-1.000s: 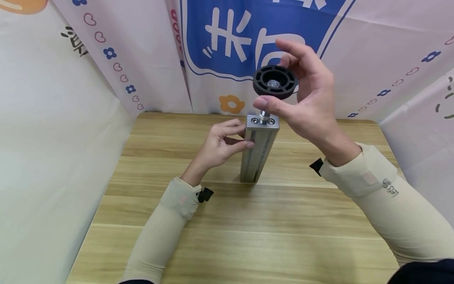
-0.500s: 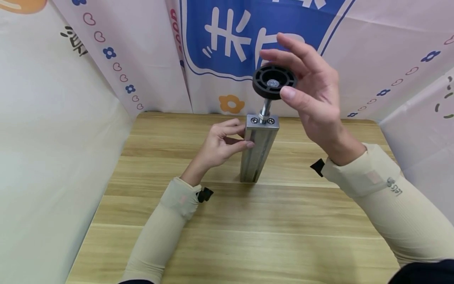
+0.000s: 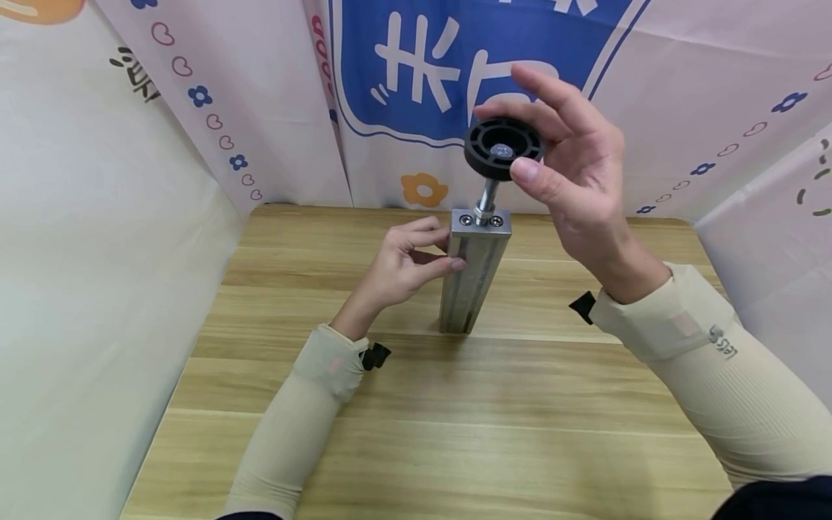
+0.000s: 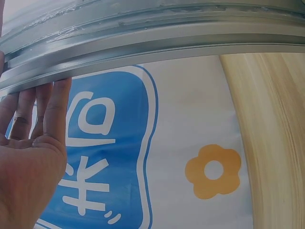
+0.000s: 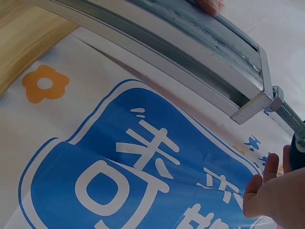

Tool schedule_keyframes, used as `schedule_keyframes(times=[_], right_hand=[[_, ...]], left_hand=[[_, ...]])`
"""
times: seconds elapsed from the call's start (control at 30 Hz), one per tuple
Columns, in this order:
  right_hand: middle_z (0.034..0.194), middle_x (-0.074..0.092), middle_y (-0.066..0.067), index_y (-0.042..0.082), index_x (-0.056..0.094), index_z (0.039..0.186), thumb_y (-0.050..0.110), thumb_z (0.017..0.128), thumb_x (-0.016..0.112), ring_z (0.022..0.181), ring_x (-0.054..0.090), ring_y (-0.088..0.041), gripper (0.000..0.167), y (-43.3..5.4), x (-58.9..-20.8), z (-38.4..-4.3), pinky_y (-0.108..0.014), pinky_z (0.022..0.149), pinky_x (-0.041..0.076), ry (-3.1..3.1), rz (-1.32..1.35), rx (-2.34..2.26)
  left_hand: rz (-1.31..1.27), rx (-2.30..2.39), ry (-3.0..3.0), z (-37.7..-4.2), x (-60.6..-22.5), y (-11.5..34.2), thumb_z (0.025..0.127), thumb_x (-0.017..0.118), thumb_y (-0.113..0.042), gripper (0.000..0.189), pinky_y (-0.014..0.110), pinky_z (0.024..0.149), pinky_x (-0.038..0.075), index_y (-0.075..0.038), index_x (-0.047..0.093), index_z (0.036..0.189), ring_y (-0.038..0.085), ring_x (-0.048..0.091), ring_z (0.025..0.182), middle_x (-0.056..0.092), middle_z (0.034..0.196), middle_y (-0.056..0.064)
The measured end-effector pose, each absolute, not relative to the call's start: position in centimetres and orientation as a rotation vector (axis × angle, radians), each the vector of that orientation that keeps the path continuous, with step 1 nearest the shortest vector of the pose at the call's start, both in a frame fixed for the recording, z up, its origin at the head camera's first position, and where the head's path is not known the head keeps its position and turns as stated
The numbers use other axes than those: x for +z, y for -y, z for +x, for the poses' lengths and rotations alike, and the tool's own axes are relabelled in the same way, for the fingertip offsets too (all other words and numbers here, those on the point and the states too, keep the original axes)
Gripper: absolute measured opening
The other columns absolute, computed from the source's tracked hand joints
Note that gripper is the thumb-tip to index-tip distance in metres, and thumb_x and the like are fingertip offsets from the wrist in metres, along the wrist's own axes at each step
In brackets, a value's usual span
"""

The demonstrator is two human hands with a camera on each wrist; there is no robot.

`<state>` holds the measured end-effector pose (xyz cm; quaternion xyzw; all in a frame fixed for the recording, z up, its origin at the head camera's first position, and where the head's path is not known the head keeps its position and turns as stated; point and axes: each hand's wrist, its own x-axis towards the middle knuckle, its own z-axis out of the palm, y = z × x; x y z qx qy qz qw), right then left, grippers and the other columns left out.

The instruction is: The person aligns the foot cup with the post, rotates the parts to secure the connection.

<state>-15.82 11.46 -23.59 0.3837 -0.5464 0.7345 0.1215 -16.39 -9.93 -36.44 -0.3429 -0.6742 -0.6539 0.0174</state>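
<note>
An aluminium profile [image 3: 473, 282] stands upright on the table, with an end plate [image 3: 477, 231] fixed to its top by two screws. From that plate rises a threaded rod [image 3: 487, 195] with a nut [image 5: 275, 98] at its base. The rod carries a round black levelling foot [image 3: 477, 162], its ribbed underside facing up. My left hand [image 3: 409, 263] holds the profile near its top between thumb and fingers. My right hand [image 3: 581, 170] pinches the foot's rim, the thumb at its near right side and a finger behind it.
The wooden table [image 3: 416, 433] reaches back to a printed fabric wall [image 3: 390, 173]. White fabric walls close off the left [image 3: 97, 253] and right [image 3: 767, 217] sides. Black wrist mounts [image 3: 375, 357] sit on both sleeves.
My right thumb has shifted from the foot's front to its right side, and the fingers spread and then came back to the rim. My left hand and the profile stay still.
</note>
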Motion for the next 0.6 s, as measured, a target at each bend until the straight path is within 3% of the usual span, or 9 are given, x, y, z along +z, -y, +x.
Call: schedule_keyframes(times=[0.37,0.6], right_hand=[[0.117,0.070,-0.015,-0.005,0.059,0.141,0.004,0.082,0.084,0.112,0.064,-0.030,0.066,-11.18,-23.47,-15.41,-0.028,0.098,0.059,1.655,0.998,2.044],[0.110,0.063,-0.010,-0.006,0.059,0.140,0.031,0.077,0.097,0.104,0.058,-0.026,0.082,-11.08,-23.75,-15.63,-0.024,0.091,0.055,1.707,0.983,1.907]], left_hand=[[-1.065,-2.032,2.091,-16.40,-36.42,9.95,0.088,0.074,0.015,0.038,0.041,0.082,0.070,0.014,0.069,0.126,0.010,0.068,0.093,0.065,0.101,0.023],[-1.063,-2.040,2.097,-16.40,-36.47,9.88,0.089,0.075,0.014,0.038,0.041,0.083,0.070,0.013,0.069,0.126,0.011,0.069,0.094,0.066,0.102,0.022]])
